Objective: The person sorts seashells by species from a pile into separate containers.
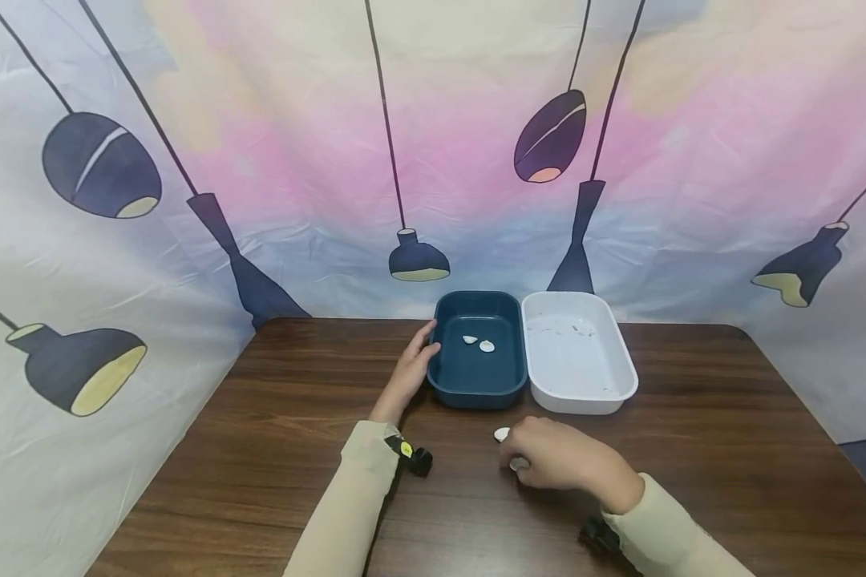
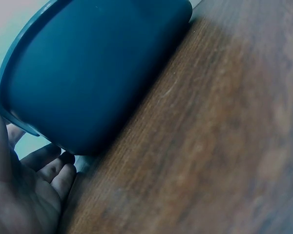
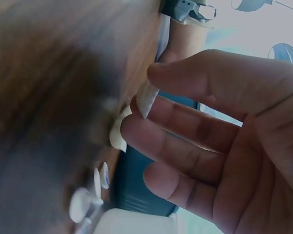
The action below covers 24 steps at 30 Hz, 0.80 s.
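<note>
My right hand (image 1: 559,455) pinches a pale seashell (image 3: 147,97) between thumb and fingertips, low over the table in front of the trays. Another white seashell (image 1: 501,434) lies just beyond those fingers. My left hand (image 1: 407,373) touches the left side of the dark teal tray (image 1: 479,393). In the left wrist view its relaxed fingers (image 2: 63,181) are at the tray's wall, with the thumb up by the rim. Inside the teal tray are two seashells, one on the left (image 1: 470,340) and a rounder one (image 1: 487,346).
A white tray (image 1: 580,377) stands against the teal tray's right side, with small bits inside. Several more shells (image 3: 80,204) show low in the right wrist view. Behind the wooden table (image 1: 274,449) hangs a cloth (image 1: 317,144) printed with lamps.
</note>
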Each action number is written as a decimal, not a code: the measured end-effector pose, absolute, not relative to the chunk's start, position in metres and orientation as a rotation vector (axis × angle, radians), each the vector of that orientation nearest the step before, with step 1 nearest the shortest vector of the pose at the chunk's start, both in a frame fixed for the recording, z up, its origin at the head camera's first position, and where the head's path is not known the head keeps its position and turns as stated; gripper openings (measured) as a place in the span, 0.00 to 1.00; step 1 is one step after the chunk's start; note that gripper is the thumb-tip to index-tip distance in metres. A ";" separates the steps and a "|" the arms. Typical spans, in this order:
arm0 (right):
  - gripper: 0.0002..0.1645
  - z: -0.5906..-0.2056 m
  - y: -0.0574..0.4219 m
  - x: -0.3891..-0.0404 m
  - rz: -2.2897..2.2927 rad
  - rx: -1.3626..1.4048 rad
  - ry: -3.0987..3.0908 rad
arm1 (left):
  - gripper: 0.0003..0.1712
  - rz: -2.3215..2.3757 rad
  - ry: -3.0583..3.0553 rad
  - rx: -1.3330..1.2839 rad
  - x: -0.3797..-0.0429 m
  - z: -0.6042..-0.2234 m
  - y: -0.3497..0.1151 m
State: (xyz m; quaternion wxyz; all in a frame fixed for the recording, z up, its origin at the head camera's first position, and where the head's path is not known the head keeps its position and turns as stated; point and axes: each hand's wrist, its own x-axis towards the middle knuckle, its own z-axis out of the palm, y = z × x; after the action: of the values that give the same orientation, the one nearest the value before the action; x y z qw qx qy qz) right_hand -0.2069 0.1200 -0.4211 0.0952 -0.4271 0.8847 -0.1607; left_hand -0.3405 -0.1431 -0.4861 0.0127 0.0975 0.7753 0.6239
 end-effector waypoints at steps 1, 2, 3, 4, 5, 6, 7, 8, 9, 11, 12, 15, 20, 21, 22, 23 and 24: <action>0.13 -0.419 0.121 -0.208 -0.492 -1.259 2.617 | 0.32 1.943 2.419 0.306 -0.341 -0.486 -0.143; 0.14 -0.418 0.122 -0.209 -0.502 -1.247 2.615 | 0.32 1.943 2.419 0.308 -0.341 -0.486 -0.143; 0.14 -0.416 0.122 -0.210 -0.509 -1.247 2.613 | 0.32 1.942 2.421 0.308 -0.341 -0.486 -0.143; 0.14 -0.414 0.123 -0.212 -0.516 -1.249 2.611 | 0.32 1.942 2.419 0.307 -0.341 -0.486 -0.143; 0.14 -0.412 0.124 -0.213 -0.520 -1.258 2.612 | 0.32 1.940 2.418 0.303 -0.341 -0.486 -0.143; 0.14 -0.410 0.125 -0.215 -0.526 -1.269 2.613 | 0.32 1.939 2.417 0.305 -0.341 -0.486 -0.143; 0.13 -0.407 0.125 -0.217 -0.530 -1.282 2.616 | 0.32 1.939 2.417 0.304 -0.342 -0.486 -0.143; 0.13 -0.404 0.126 -0.219 -0.530 -1.307 2.618 | 0.32 1.941 2.416 0.304 -0.342 -0.486 -0.142; 0.13 -0.402 0.126 -0.220 -0.535 -1.319 2.615 | 0.32 1.942 2.416 0.303 -0.341 -0.486 -0.142; 0.12 -0.396 0.126 -0.224 -0.531 -1.344 2.609 | 0.32 1.950 2.418 0.307 -0.341 -0.487 -0.143; 0.12 -0.393 0.126 -0.225 -0.532 -1.341 2.605 | 0.32 1.951 2.421 0.311 -0.341 -0.488 -0.143; 0.13 -0.385 0.125 -0.230 -0.518 -1.318 2.605 | 0.32 1.960 2.418 0.322 -0.343 -0.489 -0.144; 0.13 -0.377 0.125 -0.237 -0.483 -1.361 2.614 | 0.32 1.974 2.410 0.322 -0.343 -0.489 -0.142; 0.13 -0.376 0.124 -0.238 -0.476 -1.374 2.611 | 0.32 1.974 2.411 0.321 -0.343 -0.488 -0.142; 0.13 -0.375 0.124 -0.240 -0.469 -1.382 2.607 | 0.32 1.974 2.410 0.318 -0.343 -0.488 -0.142; 0.13 -0.374 0.123 -0.241 -0.463 -1.385 2.602 | 0.32 1.976 2.408 0.315 -0.343 -0.488 -0.143; 0.13 -0.373 0.122 -0.243 -0.457 -1.381 2.597 | 0.32 1.975 2.408 0.313 -0.342 -0.488 -0.143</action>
State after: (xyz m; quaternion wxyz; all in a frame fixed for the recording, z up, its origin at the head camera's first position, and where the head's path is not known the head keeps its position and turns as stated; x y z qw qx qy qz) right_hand -0.2429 0.1220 -0.3733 0.0824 -0.4623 0.8695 -0.1531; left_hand -0.3424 -0.1429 -0.4878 0.0057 0.1000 0.7692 0.6311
